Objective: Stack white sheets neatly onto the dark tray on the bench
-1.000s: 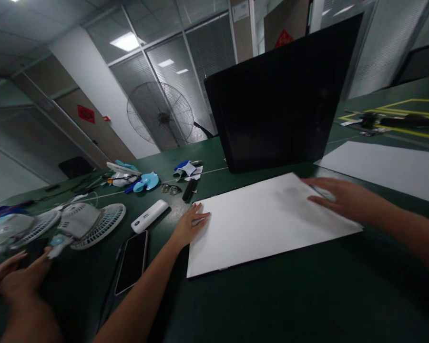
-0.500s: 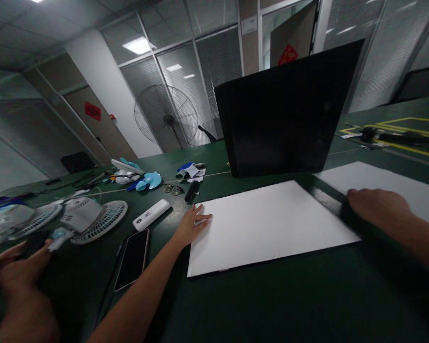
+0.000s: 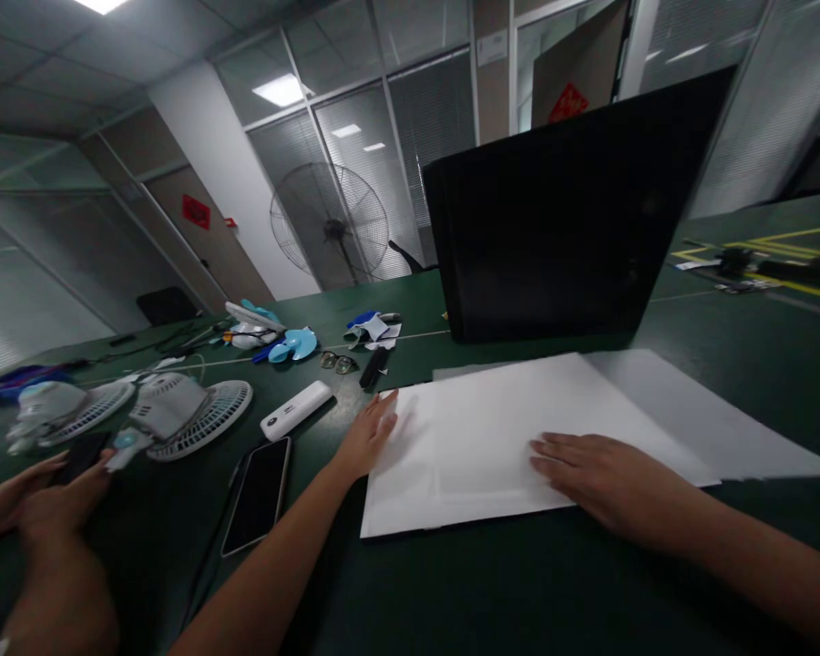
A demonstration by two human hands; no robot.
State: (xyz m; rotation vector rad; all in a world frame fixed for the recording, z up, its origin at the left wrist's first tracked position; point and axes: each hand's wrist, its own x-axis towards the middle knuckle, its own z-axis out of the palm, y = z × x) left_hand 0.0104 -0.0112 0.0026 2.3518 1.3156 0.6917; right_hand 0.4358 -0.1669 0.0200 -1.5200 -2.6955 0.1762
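While the loosely open, empty left hand [image 3: 367, 439] steadies the flat white rectangular board [image 3: 400, 497] on the green table [image 3: 465, 592], light, even pressure from the flat, empty right hand [image 3: 598, 476] should keep the thin white sheet [image 3: 701, 415] overlapping it smooth.

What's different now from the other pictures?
The big loose sheet slid left, so it now partly covers the white board. The right hand came left too and lies flat on the sheet. The left hand stayed at the board's left edge; the phone stayed put.
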